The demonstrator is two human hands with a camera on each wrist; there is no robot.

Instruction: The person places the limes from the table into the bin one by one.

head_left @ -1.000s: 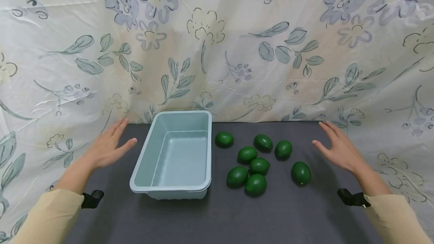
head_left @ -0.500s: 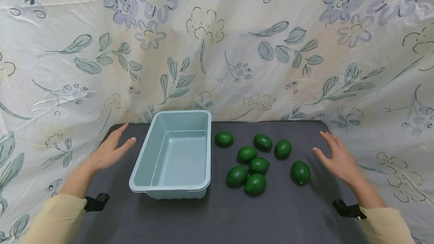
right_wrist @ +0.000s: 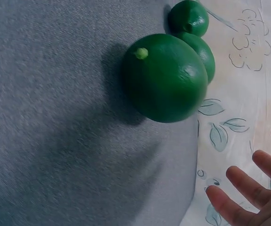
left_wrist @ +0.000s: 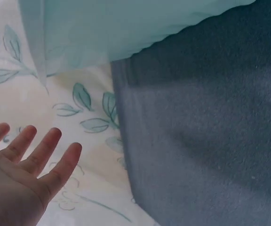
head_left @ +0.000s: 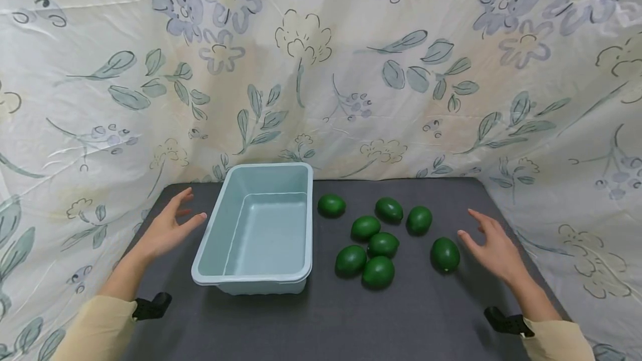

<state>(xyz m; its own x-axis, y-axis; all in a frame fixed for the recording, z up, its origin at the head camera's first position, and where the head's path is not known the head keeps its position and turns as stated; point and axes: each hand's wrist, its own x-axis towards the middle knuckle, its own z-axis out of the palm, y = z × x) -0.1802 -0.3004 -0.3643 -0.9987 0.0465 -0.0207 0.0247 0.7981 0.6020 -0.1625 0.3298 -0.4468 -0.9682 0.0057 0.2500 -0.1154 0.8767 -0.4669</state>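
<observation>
My left hand (head_left: 166,229) hovers just left of a pale blue plastic basin (head_left: 199,255), fingers relaxed and holding nothing. In the left wrist view its fingers (left_wrist: 62,169) are spread below the basin's wall (left_wrist: 102,33). Over on the right, my right hand (head_left: 496,250) hangs in the air, also with nothing in it, its thumb pointing toward the nearest green lime (head_left: 444,255). That lime (right_wrist: 166,80) looms large in the right wrist view, apart from the fingers (right_wrist: 227,202). Several more limes, among them one at the front (head_left: 378,273), lie loosely grouped right of the basin.
A dark grey table (head_left: 321,327) carries everything. Behind it and along its sides hangs a pale cloth (head_left: 341,71) printed with flowers and leaves. One lime (head_left: 331,205) lies close to the basin's right wall. Black straps (head_left: 152,306) circle both wrists.
Both hands have come inward and a little lower, the left toward the basin, the right toward the nearest lime. Their fingers have bent slightly. The basin and limes stay put.
</observation>
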